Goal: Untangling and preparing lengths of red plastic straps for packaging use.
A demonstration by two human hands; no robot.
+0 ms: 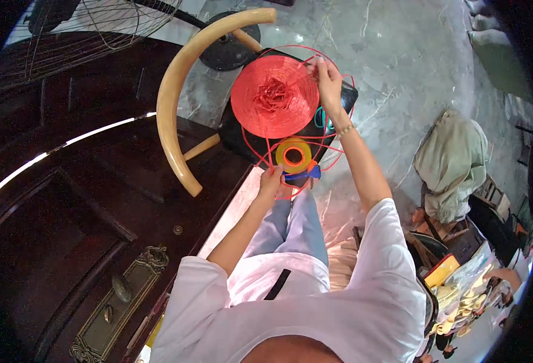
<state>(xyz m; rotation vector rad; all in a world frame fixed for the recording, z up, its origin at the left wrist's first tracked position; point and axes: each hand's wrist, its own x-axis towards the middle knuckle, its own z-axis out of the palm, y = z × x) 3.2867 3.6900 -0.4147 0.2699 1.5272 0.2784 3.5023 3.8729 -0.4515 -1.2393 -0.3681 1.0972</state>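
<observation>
Both hands are engaged with red twine point(269, 147). The left hand point(270, 183) is drawn closed, thumb and fingers pinching a strand that runs down to it from the red spool point(274, 97). The right hand point(328, 78) is likewise closed, its fingertips pinched together on twine at the spool's upper right edge. The spool lies just left of the right-hand grip and beyond the left-hand grip, resting on a black seat point(346, 97). Loose red loops pass around both grips.

Just beyond and right of the left-hand grip lies a yellow tape roll point(307, 159) with an orange core; a blue tool point(306, 174) is immediately to that grip's right. A teal-handled item point(321, 118) sits below the right-hand grip, partly hidden by twine. Left of both grips, a curved wooden rail point(168, 109) stands well apart from the fingers.
</observation>
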